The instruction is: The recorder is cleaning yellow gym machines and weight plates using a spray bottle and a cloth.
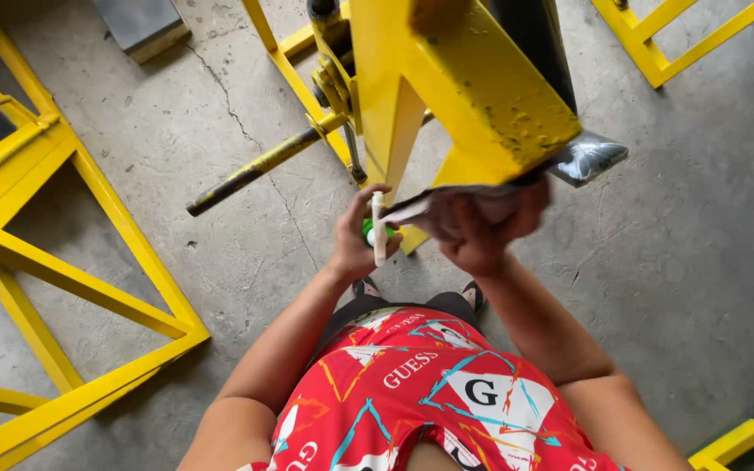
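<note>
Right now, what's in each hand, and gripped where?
Left hand: a green bottle with a white spray top, gripped around its body. Right hand: a pale cloth, bunched in the fingers.

spray bottle (375, 230) | green, white nozzle | left hand (355, 240)

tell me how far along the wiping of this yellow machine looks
Done: cannot tell; no wiped patch stands out, and the yellow frame shows chipped, speckled paint near its lower edge. In hand: the left hand grips a white and green spray bottle, while the right hand presses a pale cloth up under the frame's edge. Left: seemingly the rest of the frame and the dark bar.
</note>
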